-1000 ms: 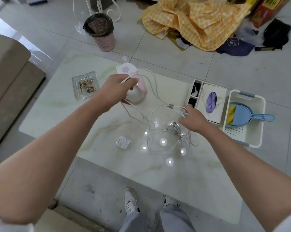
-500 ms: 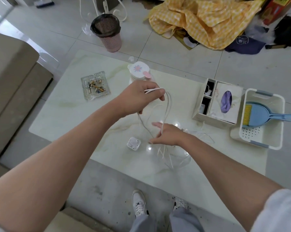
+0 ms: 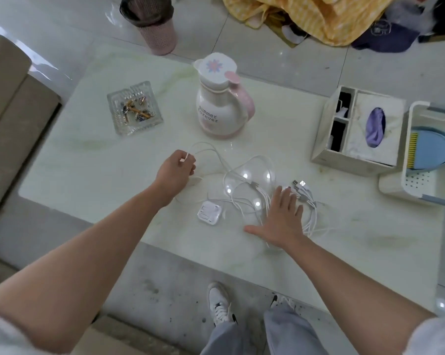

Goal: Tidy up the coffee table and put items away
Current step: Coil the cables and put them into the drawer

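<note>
A tangle of white charging cables [image 3: 244, 187] lies on the pale marble coffee table [image 3: 93, 160]. My left hand [image 3: 176, 171] pinches one cable end, held just above the table left of the tangle. My right hand [image 3: 283, 216] lies flat with fingers spread on the right part of the cables, beside the USB plugs [image 3: 302, 187]. A small white charger plug [image 3: 209, 212] rests between my hands. Behind the cables stands a white and pink jug [image 3: 220, 103].
A glass ashtray [image 3: 134, 107] with butts sits at the left. A tissue box organiser [image 3: 357, 129] and a white basket [image 3: 418, 183] holding a blue dustpan [image 3: 433, 149] stand at the right. On the floor beyond are a pink bin [image 3: 154, 24] and yellow cloth [image 3: 318, 14]. A sofa [image 3: 8, 98] is left.
My left hand has come down from in front of the jug to table height, still holding the cable. My right hand has opened flat onto the cables.
</note>
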A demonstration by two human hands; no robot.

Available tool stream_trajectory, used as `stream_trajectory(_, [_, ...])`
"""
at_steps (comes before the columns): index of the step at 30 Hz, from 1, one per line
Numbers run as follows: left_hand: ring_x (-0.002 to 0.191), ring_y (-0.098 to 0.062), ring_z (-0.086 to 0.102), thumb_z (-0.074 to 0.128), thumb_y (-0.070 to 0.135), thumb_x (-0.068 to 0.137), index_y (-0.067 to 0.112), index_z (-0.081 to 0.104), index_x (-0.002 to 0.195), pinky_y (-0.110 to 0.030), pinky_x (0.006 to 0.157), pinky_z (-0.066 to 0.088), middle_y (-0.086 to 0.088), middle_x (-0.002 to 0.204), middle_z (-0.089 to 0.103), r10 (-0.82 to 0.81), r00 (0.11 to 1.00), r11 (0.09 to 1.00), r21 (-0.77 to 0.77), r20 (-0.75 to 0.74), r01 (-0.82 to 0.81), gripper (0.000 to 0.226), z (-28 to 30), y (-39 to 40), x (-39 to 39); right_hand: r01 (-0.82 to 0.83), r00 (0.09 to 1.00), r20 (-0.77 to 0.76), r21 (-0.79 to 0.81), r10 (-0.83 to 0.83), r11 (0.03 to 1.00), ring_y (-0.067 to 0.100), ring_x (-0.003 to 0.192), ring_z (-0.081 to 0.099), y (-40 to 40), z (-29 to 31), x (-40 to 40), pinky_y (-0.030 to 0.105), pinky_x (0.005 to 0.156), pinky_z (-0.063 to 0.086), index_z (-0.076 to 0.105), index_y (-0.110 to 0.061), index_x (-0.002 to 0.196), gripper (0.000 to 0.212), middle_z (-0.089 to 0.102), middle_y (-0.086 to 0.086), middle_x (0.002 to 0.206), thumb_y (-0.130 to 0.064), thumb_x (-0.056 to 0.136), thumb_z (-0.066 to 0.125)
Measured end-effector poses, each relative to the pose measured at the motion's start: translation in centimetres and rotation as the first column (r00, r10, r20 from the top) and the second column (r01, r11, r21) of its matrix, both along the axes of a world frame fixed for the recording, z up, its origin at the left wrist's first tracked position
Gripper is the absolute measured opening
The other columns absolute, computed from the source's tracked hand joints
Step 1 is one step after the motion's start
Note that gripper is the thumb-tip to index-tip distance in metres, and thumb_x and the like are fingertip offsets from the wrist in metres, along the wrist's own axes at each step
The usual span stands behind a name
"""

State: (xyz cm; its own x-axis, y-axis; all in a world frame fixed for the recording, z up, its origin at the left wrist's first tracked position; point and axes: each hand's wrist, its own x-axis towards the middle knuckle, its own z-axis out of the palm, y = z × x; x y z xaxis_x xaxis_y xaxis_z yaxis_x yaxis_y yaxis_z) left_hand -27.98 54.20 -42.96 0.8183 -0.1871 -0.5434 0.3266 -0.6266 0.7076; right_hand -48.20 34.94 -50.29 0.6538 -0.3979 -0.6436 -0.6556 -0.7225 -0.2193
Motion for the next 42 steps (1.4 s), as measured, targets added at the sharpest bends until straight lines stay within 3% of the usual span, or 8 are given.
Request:
stream_trajectory(4, [0.122, -0.031, 0.05, 0.056, 0.037, 0.095, 0.018, 0.042, 0.14, -0.043, 0.102, 0.04, -0.015, 0.137, 0.052, -0.012, 0.961, 0.941, 0.327, 0.276, -0.082, 0.051, -2.9, 2.2, -1.1, -0.091, 0.994, 0.039, -0.147, 0.098, 0.985, 0.044, 0.149, 0.003, 1.7, -2.0, -0.5, 0.058, 0.117, 0.005, 0.011, -0.01, 0.153, 0.122, 0.008, 0.022, 0.161, -0.075, 0.063, 0.061])
stream_trajectory(8, [0.108, -0.034, 0.05, 0.065, 0.033, 0.084, 0.014, 0.053, 0.119, -0.044, 0.096, 0.038, -0.011, 0.113, 0.057, -0.401, 0.643, 0.865, 0.501, 0.653, 0.03, 0.041, -2.8, 4.0, -3.9, -0.104, 0.964, 0.2, -0.319, 0.174, 0.942, 0.033, 0.106, 0.054, 0.9, -2.1, 0.6, 0.043, 0.094, 0.037, 0.051, -0.012, 0.111, 0.045, 0.063, 0.011, 0.108, -0.044, 0.08, 0.061])
stream_trajectory(17, [0.078, -0.028, 0.059, 0.066, 0.005, 0.077, 0.012, 0.071, 0.1, -0.038, 0.067, 0.045, -0.007, 0.09, 0.065, -0.846, -0.107, 0.363, 0.712, 0.522, 0.601, 0.024, -5.7, 2.6, -9.4, 0.206, 0.947, 0.232, 0.092, -0.222, 0.974, 0.031, 0.083, 0.053, -2.1, -1.1, 1.3, 0.032, 0.067, 0.032, 0.044, -0.011, 0.085, 0.007, 0.053, 0.013, 0.093, -0.013, 0.086, 0.05])
stream_trajectory(23, [0.146, -0.036, 0.021, 0.054, 0.013, 0.084, 0.035, 0.017, 0.157, -0.044, 0.113, 0.033, -0.011, 0.165, 0.01, -0.989, 0.145, 0.084, 0.745, -0.018, 0.662, 0.085, -7.9, 2.6, -9.1, 0.377, 0.882, 0.16, 0.33, -0.444, 0.866, 0.03, 0.064, 0.065, -3.4, -1.1, 0.0, 0.034, 0.057, 0.048, 0.052, -0.01, 0.087, 0.005, 0.065, 0.008, 0.076, -0.014, 0.086, 0.051])
stream_trajectory(29, [0.116, -0.031, 0.049, 0.06, 0.017, 0.082, 0.024, 0.043, 0.137, -0.04, 0.078, 0.053, -0.011, 0.147, 0.031, -0.957, 0.291, 0.186, 0.751, -0.009, 0.634, 0.058, -7.2, 0.5, -8.8, 0.336, 0.903, 0.146, 0.348, -0.405, 0.875, 0.019, 0.047, 0.065, -3.8, -1.1, -1.9, 0.029, 0.056, 0.051, 0.065, -0.012, 0.064, 0.047, 0.069, 0.0, 0.054, -0.047, 0.092, 0.05])
stream_trajectory(32, [0.136, -0.036, 0.037, 0.064, 0.049, 0.073, 0.015, 0.054, 0.127, -0.043, 0.1, 0.044, -0.018, 0.157, 0.025, -0.964, 0.255, 0.213, 0.807, 0.08, 0.551, 0.065, -6.1, -0.3, -8.9, 0.418, 0.849, 0.121, 0.442, -0.515, 0.793, 0.025, 0.049, 0.067, -3.4, 0.0, -2.3, 0.029, 0.053, 0.05, 0.064, -0.01, 0.066, 0.054, 0.069, 0.003, 0.053, -0.05, 0.096, 0.045])
stream_trajectory(37, [0.145, -0.035, 0.033, 0.062, 0.058, 0.067, 0.007, 0.063, 0.11, -0.046, 0.115, 0.029, -0.019, 0.151, 0.041, -0.792, 0.251, 0.59, 0.593, 0.556, 0.548, 0.067, -2.5, -2.6, -11.1, 0.188, 0.951, 0.252, -0.011, -0.179, 0.982, 0.032, 0.103, 0.061, -4.1, 3.2, -3.2, 0.042, 0.085, 0.052, 0.073, -0.02, 0.095, 0.049, 0.068, 0.012, 0.105, -0.055, 0.097, 0.04])
stream_trajectory(42, [0.151, -0.03, 0.017, 0.064, 0.069, 0.064, 0.021, 0.054, 0.119, -0.044, 0.121, 0.022, -0.015, 0.158, 0.031, -0.796, -0.009, 0.367, 0.495, 0.605, 0.788, 0.074, 2.0, -6.9, -12.1, -0.149, 0.948, 0.238, -0.25, 0.21, 0.957, 0.041, 0.149, 0.007, -4.1, 6.8, -3.2, 0.05, 0.115, 0.022, 0.063, -0.032, 0.129, 0.036, 0.006, 0.015, 0.165, -0.043, 0.097, 0.048])
